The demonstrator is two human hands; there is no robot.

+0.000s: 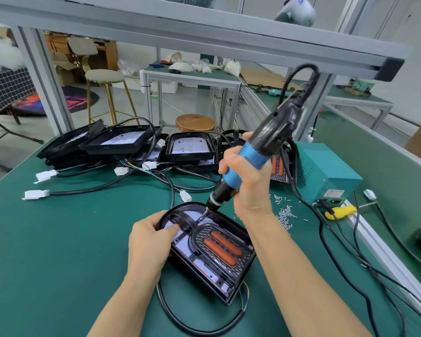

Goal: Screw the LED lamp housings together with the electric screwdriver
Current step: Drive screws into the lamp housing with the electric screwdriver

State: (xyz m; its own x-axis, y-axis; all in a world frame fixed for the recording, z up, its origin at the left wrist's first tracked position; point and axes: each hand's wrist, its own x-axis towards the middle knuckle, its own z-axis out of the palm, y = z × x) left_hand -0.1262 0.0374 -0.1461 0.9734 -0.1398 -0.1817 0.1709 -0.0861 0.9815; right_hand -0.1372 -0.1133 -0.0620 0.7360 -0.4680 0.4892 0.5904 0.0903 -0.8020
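Note:
A black LED lamp housing (225, 271) with two orange lenses and a white LED board lies on the green mat in front of me. My left hand (148, 242) holds its near-left rim, thumb pressed on the inner board. My right hand (247, 183) grips the blue-and-black electric screwdriver (250, 156), tilted, with its bit tip down on a screw point near the housing's rounded far end. Loose screws (284, 212) are scattered to the right of the housing.
Several more black lamp housings (122, 142) with cables and white connectors (44, 175) are piled at the back of the mat. A teal power supply box (326, 173) stands at the right with black cords trailing. A yellow object (343, 211) lies by the aluminium rail.

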